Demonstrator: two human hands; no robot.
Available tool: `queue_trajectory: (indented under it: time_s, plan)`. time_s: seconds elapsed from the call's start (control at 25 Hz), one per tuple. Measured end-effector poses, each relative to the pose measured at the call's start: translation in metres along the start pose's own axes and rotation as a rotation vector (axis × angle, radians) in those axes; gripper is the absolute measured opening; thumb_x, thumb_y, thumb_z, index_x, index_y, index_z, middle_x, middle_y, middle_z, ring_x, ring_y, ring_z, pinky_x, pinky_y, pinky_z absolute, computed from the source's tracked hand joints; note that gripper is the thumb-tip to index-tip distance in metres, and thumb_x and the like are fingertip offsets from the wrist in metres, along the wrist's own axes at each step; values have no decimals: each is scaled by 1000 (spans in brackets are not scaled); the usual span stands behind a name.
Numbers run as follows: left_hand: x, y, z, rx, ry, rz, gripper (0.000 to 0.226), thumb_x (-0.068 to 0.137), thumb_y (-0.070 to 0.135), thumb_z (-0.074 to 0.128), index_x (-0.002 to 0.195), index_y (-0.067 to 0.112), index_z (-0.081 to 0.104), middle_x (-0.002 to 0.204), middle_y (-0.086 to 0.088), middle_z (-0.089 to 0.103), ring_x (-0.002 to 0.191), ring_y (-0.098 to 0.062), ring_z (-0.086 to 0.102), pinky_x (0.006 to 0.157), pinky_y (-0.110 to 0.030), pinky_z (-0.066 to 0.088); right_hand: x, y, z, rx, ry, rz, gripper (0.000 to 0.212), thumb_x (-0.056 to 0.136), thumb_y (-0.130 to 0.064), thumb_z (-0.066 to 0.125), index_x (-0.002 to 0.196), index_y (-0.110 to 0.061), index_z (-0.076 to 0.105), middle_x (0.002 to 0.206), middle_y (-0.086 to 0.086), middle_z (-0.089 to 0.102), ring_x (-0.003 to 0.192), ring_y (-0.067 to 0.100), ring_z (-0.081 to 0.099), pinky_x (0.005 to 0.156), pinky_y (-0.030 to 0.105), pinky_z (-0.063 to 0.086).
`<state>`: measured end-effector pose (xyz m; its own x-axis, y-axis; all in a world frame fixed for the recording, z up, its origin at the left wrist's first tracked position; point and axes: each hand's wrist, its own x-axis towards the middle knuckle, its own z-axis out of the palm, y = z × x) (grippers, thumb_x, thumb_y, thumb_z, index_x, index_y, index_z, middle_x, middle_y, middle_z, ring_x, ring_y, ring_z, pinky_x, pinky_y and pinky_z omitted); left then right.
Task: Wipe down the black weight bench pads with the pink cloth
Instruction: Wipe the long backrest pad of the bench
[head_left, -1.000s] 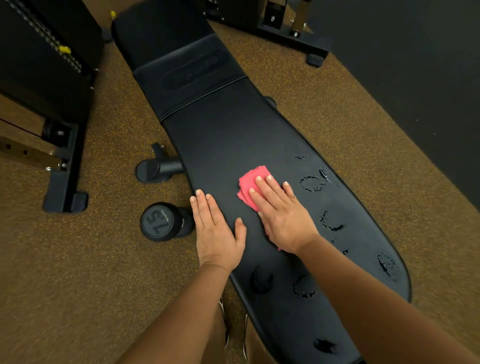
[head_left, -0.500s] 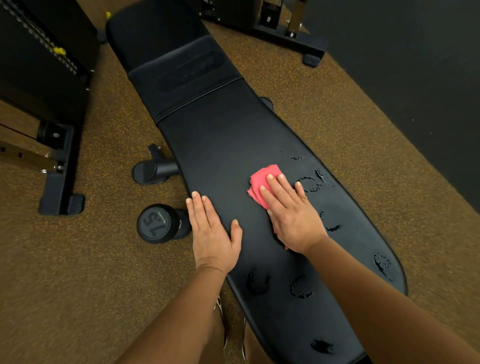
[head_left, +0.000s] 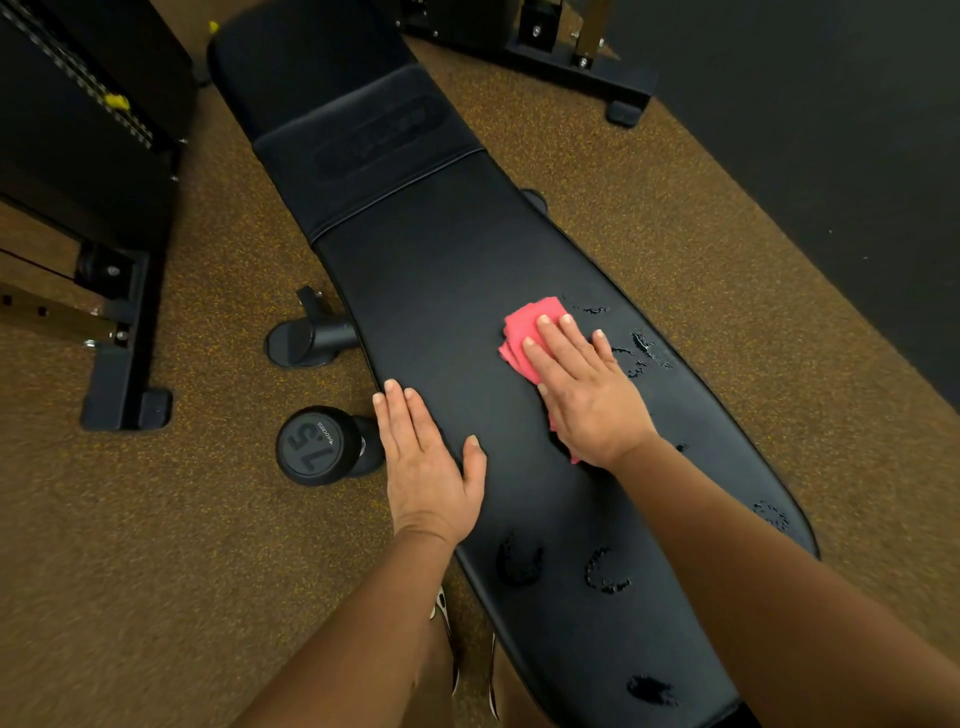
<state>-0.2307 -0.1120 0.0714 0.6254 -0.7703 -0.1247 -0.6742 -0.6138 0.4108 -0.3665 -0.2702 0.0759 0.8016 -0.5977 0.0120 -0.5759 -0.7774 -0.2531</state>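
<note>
The long black bench pad (head_left: 441, 291) runs from the near right to the far left, with a second pad (head_left: 306, 57) beyond a seam. A folded pink cloth (head_left: 524, 332) lies flat on the long pad under my right hand (head_left: 587, 389), whose straight fingers press it down. Wet streaks (head_left: 641, 353) sit just right of the cloth, and more wet rings (head_left: 605, 571) lie nearer me. My left hand (head_left: 426, 457) rests flat on the pad's left edge, fingers straight, holding nothing.
A black dumbbell marked 15 (head_left: 319, 447) lies on the brown floor beside my left hand. The bench foot (head_left: 306, 340) sticks out left of the pad. Black rack frames stand at the left (head_left: 119, 358) and far right (head_left: 587, 67). A dark wall (head_left: 831, 156) runs along the right.
My right hand has slid the pink cloth up the pad and to the right, over some of the wet marks. My left hand has stayed flat on the pad's edge.
</note>
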Motion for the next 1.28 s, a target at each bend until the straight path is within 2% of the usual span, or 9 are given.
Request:
queue_trajectory:
  time_s: [0.2,0.4,0.48,0.64,0.72,0.84,0.92,1.16,1.28]
  plan:
    - [0,0,0,1,3,7,83,89,46,36,148,-8,14,159,-23,4,148,-35,-2,120,-45,9,21,-23,2,20,-10,411,53,100,-23,30,151,-11,22,160,14,11,148,31,1,116,53,3]
    - [0,0,0,9,1,-3,84,88,46,36,148,-8,15,159,-23,5,148,-35,-3,120,-42,5,-11,7,-4,-16,-32,42,51,98,-26,29,146,-10,36,156,13,26,146,33,17,115,56,19]
    - [0,0,0,13,0,-6,84,88,46,35,148,-8,15,159,-23,4,148,-34,-3,120,-41,4,-16,19,-9,-27,-35,115,52,99,-25,30,148,-10,32,158,14,21,147,32,13,115,58,18]
    - [1,0,0,14,3,4,83,89,46,35,148,-8,14,160,-22,3,148,-34,-4,120,-42,6,19,8,-7,-12,-23,454,54,101,-23,30,152,-11,18,160,15,7,148,32,-1,116,53,2]
    - [1,-1,1,13,11,2,83,90,46,36,148,-8,14,160,-22,3,148,-34,-4,120,-43,7,25,7,-7,-5,-39,446,54,101,-23,31,152,-11,20,160,15,9,147,34,0,116,51,1]
    - [0,-1,0,11,5,3,83,89,46,36,148,-8,14,159,-22,3,148,-34,-3,120,-44,7,0,23,-12,-16,-72,204,52,100,-25,28,150,-11,27,159,13,17,147,32,6,116,53,10]
    - [0,0,-1,17,2,2,83,89,47,35,148,-7,14,160,-22,3,148,-34,-4,120,-43,7,-15,36,-17,-18,-72,150,54,99,-29,24,149,-10,29,158,13,20,147,31,9,116,55,14]
    - [1,0,-1,3,8,-6,83,89,47,36,149,-6,13,160,-20,2,148,-32,-5,119,-41,6,28,33,-14,29,-5,566,55,100,-25,34,150,-8,21,158,20,15,145,38,12,116,54,10]
    - [1,-1,0,-11,20,3,83,89,46,37,149,-6,14,160,-21,3,148,-32,-5,120,-42,6,53,28,-11,11,-30,531,55,100,-26,32,151,-8,19,158,20,13,146,37,10,117,52,9]
